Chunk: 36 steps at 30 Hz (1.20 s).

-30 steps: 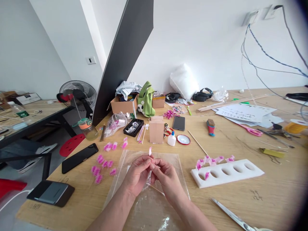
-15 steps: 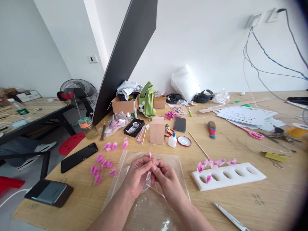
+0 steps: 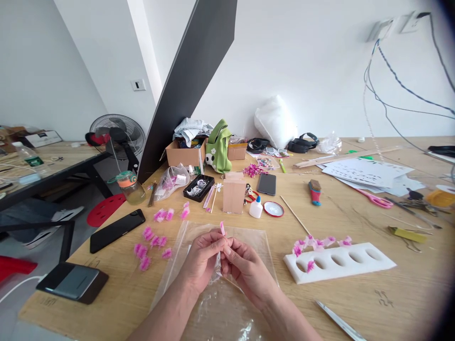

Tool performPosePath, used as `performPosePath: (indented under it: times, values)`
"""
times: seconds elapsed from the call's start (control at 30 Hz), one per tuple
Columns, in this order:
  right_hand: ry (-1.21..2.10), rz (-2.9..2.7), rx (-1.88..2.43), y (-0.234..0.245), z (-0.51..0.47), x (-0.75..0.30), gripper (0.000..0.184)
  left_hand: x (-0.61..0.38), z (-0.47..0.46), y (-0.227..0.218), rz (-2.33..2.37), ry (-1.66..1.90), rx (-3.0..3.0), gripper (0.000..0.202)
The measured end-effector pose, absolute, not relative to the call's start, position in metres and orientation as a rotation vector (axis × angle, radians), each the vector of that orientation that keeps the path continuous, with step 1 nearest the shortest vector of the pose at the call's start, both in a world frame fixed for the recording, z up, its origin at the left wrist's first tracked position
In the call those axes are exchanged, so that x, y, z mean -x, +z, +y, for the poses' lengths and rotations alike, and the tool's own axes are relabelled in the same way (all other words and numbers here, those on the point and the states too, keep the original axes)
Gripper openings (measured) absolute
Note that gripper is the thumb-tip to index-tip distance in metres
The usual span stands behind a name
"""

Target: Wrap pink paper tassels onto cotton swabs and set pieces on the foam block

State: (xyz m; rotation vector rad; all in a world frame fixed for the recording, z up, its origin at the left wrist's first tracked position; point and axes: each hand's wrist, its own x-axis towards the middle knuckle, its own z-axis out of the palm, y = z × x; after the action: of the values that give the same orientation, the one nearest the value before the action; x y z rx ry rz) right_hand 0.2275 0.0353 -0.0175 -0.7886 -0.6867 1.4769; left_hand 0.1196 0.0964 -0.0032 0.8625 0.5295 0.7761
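At our far left on the bench (image 3: 121,293), a power bank (image 3: 72,282) lies near the edge, with a black phone (image 3: 117,231) beyond it. Next come loose pink tufts (image 3: 144,263), scattered in small groups between the phone and a clear plastic bag (image 3: 263,246) spread flat below our hands.

Over that bag, our left hand (image 3: 206,253) has thumb and forefinger pinched together at the base of a pink-tipped petal (image 3: 222,228), which stands upright above the fingertips. Our right hand (image 3: 245,260) meets it there, its fingers likewise closed in on the base; how the two share the grip is hidden. A thin stick (image 3: 232,283) lies beneath, partly covered by the right hand.

We judge the petal very light, soft and easily creased or torn, more limp than slippery. The narrow base looks the best place to take hold, with a light pinch that spares the coloured tip.

Farther right stands a glue bottle (image 3: 255,208), then pink blossoms (image 3: 319,244) along the back edge of a white foam block (image 3: 344,264) with oval holes. Scissors (image 3: 339,320) lie nearer us, partly out of view.
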Motion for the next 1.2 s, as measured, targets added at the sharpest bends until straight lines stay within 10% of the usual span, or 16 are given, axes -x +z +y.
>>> performPosePath:
  times: [1.2]
  values:
    - [1.028,-0.904,1.123,-0.018,0.035,-0.224,0.044,-0.119,0.096,-0.014,0.674,1.100,-1.190,0.013]
